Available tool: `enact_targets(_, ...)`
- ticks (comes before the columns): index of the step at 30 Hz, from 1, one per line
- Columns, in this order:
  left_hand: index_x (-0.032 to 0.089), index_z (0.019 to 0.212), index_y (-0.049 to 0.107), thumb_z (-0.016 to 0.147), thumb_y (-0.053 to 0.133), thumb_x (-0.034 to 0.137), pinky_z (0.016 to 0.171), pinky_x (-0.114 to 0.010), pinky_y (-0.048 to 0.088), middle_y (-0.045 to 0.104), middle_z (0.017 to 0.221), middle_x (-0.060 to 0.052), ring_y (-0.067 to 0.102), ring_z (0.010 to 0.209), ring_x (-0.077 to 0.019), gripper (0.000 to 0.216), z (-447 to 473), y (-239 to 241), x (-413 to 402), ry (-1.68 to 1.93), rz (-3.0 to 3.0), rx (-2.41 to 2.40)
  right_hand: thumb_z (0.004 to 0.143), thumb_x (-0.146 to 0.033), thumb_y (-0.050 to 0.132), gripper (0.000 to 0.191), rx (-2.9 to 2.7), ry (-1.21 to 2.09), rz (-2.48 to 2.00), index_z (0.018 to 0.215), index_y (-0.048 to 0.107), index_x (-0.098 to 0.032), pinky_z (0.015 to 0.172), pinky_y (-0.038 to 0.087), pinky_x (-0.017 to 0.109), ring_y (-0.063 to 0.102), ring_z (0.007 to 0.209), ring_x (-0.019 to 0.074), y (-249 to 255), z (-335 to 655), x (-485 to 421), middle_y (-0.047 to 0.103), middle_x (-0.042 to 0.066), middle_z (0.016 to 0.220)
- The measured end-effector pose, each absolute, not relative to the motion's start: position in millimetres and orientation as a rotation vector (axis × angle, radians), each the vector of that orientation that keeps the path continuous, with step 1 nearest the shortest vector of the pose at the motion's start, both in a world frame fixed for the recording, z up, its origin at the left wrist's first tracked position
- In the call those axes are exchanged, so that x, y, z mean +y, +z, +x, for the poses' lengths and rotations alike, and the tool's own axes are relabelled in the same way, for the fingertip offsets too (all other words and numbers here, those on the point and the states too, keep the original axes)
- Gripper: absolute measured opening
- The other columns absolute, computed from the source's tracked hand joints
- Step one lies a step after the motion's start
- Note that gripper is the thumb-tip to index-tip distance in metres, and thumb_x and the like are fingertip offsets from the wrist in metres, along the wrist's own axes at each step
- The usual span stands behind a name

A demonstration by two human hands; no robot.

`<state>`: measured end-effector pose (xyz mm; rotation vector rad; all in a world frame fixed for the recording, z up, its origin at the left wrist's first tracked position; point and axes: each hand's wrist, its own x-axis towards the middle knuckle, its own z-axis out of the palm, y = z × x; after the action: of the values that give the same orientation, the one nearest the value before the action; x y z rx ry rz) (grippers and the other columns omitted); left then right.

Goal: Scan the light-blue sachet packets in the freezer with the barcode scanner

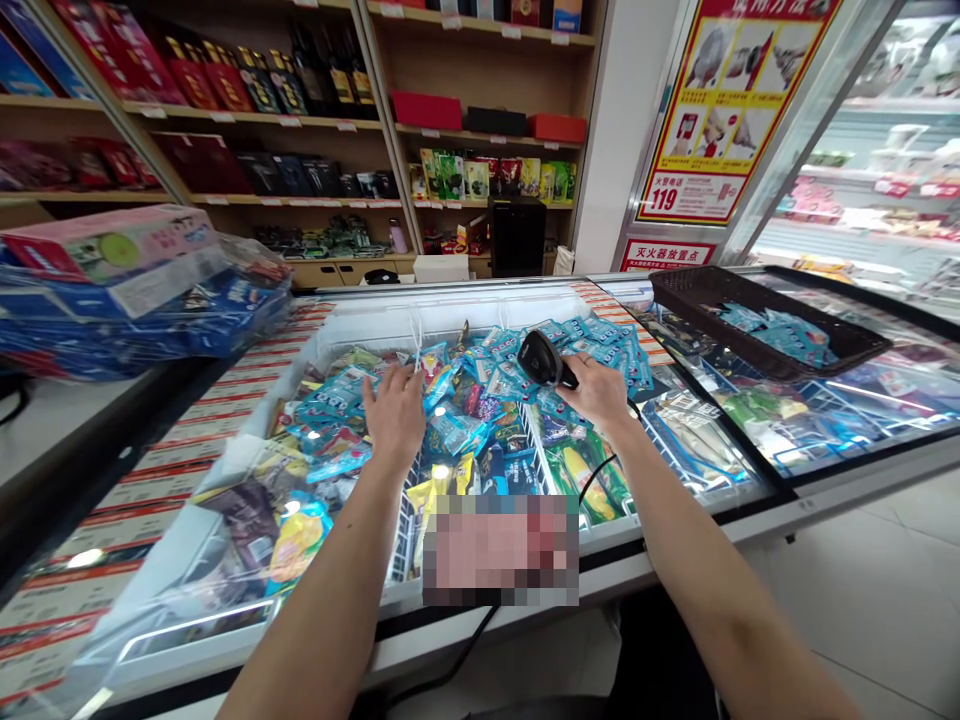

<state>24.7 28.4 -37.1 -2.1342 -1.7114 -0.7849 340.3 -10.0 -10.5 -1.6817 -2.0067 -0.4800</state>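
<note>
My right hand (596,393) is wrapped round the handle of a black barcode scanner (541,358), its head pointing left over a spread of light-blue packets (510,350). From the handle a black cable (598,467) curls down toward the front edge. To the left, my left hand (396,412) reaches forward palm down with fingers extended, beside more light-blue packets (341,392). Whether it touches them or the glass, I cannot tell. Under the glass of the chest freezer (345,320), wire baskets hold colourful ice-cream packages, such as a yellow one (300,540).
A dark brown tray (847,320) with light-blue packets sits on the freezer at the right. Stacked cartons in plastic (112,270) stand at the left. Shelves of bottles and boxes (300,120) line the back. A blurred patch (501,550) covers the front middle.
</note>
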Motion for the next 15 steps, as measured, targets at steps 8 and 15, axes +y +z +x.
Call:
enact_targets(8,0.030,0.139,0.040,0.095,0.029,0.045,0.116,-0.045,0.020,0.042,0.147,0.001,0.027,0.141,-0.0199,0.048,61,-30,19,-0.500,-2.894,-1.055,0.087,-0.038,0.051,0.037,-2.086,-0.424,-1.716,0.121,0.056,-0.025,0.062,0.035,0.026,0.062,0.087,0.0195,1,335,-20,0.065,0.005,0.106)
enact_targets(15,0.021,0.093,0.067,0.093,0.036,0.041,0.091,-0.039,0.043,0.067,0.093,-0.008,0.059,0.098,-0.0212,0.037,53,-31,24,-0.700,-2.763,-1.184,0.088,-0.038,0.049,0.035,-2.124,-0.398,-1.694,0.118,0.057,-0.022,0.064,0.037,0.026,0.062,0.087,0.0199,8,333,-25,0.066,0.007,0.105)
